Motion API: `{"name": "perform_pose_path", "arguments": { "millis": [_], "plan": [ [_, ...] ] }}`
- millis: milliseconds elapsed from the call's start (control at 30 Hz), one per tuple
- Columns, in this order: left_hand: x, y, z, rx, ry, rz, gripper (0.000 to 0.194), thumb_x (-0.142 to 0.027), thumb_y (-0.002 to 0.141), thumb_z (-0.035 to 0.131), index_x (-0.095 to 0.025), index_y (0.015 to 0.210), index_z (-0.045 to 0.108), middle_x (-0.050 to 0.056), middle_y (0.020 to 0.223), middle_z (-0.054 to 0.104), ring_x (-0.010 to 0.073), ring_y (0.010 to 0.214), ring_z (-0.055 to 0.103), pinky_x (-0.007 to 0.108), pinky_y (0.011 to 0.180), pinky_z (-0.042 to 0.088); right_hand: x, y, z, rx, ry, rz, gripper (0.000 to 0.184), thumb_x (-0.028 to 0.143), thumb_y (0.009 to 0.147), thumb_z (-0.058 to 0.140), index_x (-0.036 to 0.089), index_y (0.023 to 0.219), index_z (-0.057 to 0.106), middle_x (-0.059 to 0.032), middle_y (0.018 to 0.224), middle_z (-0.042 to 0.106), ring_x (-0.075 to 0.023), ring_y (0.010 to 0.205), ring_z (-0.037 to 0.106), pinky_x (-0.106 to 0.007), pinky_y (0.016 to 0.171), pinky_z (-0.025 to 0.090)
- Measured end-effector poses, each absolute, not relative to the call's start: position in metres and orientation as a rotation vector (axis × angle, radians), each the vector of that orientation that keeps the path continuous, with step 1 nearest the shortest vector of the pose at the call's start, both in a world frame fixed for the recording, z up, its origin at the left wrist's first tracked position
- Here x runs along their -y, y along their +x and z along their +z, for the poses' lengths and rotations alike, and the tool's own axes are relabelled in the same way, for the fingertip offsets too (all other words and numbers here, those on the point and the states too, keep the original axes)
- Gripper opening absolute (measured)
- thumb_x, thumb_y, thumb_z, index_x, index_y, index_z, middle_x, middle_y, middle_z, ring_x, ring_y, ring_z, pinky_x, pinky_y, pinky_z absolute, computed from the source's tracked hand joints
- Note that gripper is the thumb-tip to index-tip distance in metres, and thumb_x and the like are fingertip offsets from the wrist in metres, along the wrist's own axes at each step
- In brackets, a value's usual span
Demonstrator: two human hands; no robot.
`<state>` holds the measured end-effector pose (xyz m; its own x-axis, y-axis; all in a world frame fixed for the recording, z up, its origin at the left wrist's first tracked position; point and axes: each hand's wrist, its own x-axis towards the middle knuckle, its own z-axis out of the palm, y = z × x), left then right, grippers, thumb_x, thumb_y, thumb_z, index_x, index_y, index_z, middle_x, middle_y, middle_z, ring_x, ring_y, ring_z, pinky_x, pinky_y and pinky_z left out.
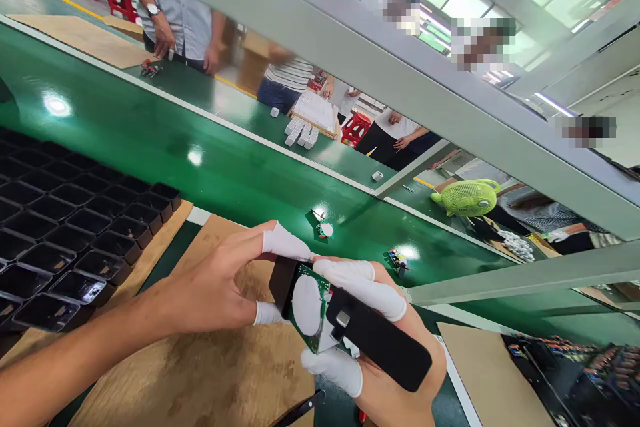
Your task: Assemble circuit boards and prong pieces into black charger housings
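Note:
My left hand [220, 283], with white finger cots on thumb and forefinger, grips a black box-shaped plastic case [281, 288]. My right hand [413, 347], also in white finger cots, pinches a green circuit board [317, 341] at the case's opening. A white oval pad [306, 304] covers much of the board's face. Beside the board, a black rounded plate [383, 340] with a small metal piece lies across my right palm. How far the board sits inside the case is hidden.
Rows of open black cases [75, 220] stand at left. A wooden board [200, 373] lies below my hands, with a dark tool [300, 410] at its edge. Loose circuit boards [326, 229] rest on the green belt [240, 180]. A grey metal beam [320, 67] crosses above; people work beyond.

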<state>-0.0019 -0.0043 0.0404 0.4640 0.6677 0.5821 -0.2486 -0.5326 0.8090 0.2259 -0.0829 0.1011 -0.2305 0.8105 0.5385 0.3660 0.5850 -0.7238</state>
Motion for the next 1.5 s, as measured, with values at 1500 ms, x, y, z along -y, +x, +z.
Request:
{"name": "perform_pose_path", "arguments": {
  "millis": [1500],
  "plan": [
    [0.0024,0.0022,0.0389,-0.331,1.8,1.289,0.055,-0.017,0.091,0.092,-0.029,0.143,0.075,0.007,0.129,0.08,0.0239,0.117,0.076,0.038,0.109,0.063,0.0753,0.2263,0.1009,1.904,-0.911,0.561,0.068,0.028,0.095,0.097,0.036,0.157,0.07,-0.0068,0.14,0.079,-0.0246,0.113,0.077,-0.04,0.094,0.069]
  ]
}}
